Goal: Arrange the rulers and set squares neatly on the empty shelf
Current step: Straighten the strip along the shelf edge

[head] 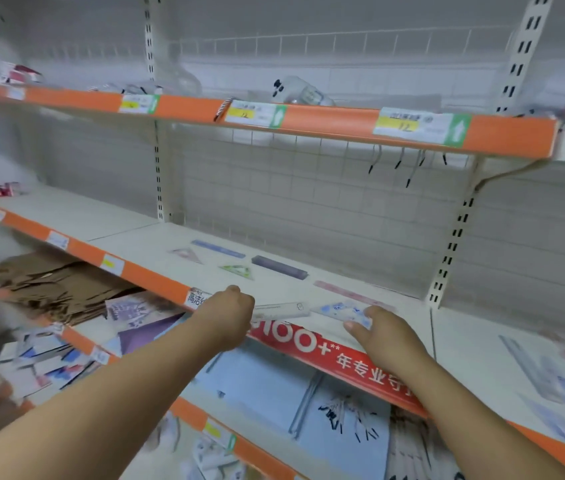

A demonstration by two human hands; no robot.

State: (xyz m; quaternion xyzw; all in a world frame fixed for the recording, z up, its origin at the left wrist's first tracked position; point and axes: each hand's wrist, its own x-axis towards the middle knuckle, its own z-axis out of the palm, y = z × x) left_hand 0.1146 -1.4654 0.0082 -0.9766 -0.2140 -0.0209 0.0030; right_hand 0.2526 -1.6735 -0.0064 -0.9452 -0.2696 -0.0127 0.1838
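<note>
Hands (229,315) hold ruler (281,310), set square (338,310) (white shelf (156,251)).

We are seeing brown paper bags (49,289) lying at lower left and price tags (409,124) sitting on an orange strip (326,121).

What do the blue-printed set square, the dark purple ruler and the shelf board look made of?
The blue-printed set square: likely clear plastic, since the pale shelf shows through between the blue marks. The dark purple ruler: opaque, matte, probably plastic or a sleeve; blur leaves it open. The shelf board: seemingly painted metal, smooth cream surface with a faint sheen.
</note>
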